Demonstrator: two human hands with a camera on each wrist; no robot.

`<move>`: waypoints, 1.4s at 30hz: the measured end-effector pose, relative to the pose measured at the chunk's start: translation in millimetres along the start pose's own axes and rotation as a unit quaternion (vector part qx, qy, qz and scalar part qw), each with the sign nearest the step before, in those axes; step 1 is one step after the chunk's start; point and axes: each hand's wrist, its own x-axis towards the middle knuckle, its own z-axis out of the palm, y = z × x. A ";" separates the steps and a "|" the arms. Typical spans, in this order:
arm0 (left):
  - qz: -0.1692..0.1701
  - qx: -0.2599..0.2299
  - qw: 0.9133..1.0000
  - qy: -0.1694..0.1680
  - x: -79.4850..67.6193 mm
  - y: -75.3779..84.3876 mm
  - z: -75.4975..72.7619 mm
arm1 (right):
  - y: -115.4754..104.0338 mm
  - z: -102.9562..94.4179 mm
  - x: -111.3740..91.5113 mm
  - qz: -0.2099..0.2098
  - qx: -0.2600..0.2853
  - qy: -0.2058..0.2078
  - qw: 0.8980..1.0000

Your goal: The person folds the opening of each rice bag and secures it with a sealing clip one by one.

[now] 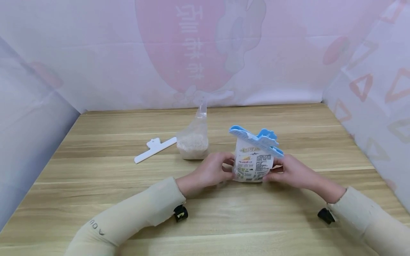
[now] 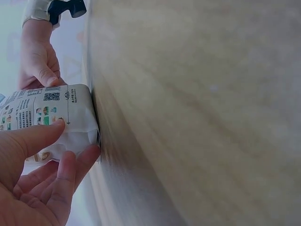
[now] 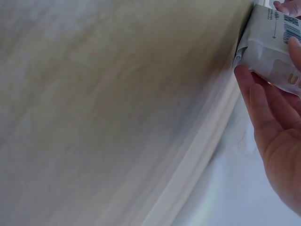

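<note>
A white printed food bag (image 1: 251, 165) stands upright on the table in the head view, its top clamped by a blue bag clip (image 1: 257, 140). My left hand (image 1: 214, 171) grips the bag's left side, low down. From the right, my right hand (image 1: 289, 172) holds the opposite side. In the left wrist view the left thumb (image 2: 44, 136) lies on the bag's printed face, with fingers around its side and bottom edge. The right wrist view shows the right fingers (image 3: 263, 101) along the bag's side and lower corner; part of that hand is cut off.
Left of the printed bag stands a clear plastic bag (image 1: 192, 144) of pale grain-like contents, its top twisted upward. A white bag clip (image 1: 155, 148) lies beside it on the wooden table (image 1: 96, 174). Printed cloth walls (image 1: 105, 64) enclose the back and sides.
</note>
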 end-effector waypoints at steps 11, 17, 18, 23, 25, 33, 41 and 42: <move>-0.021 0.001 1.000 0.003 15.8 5.3 0.1 | 7.2 -7.4 3.2 0.014 -0.018 0.028 0.999; -0.039 0.019 0.999 0.010 22.6 9.2 0.1 | 8.6 -12.0 6.9 0.031 -0.021 0.032 0.999; -0.042 0.020 0.999 0.010 23.8 9.6 0.0 | 9.0 -12.7 7.5 0.033 -0.020 0.032 0.999; -0.041 0.031 0.999 0.014 30.3 10.3 -0.3 | 11.7 -17.1 9.1 0.040 -0.023 0.034 0.998; -0.038 0.034 0.999 0.017 33.4 10.5 -0.4 | 12.5 -19.3 9.6 0.043 -0.027 0.036 0.998; -0.044 0.019 0.999 0.017 42.0 12.6 -1.4 | 18.4 -26.3 14.3 0.041 -0.050 0.044 0.997; -0.039 0.016 0.999 0.018 49.3 8.9 -2.5 | 20.9 -28.2 17.5 0.037 -0.048 0.048 0.997; -0.038 0.017 0.999 0.018 49.9 8.7 -2.7 | 21.0 -28.4 17.9 0.038 -0.044 0.048 0.997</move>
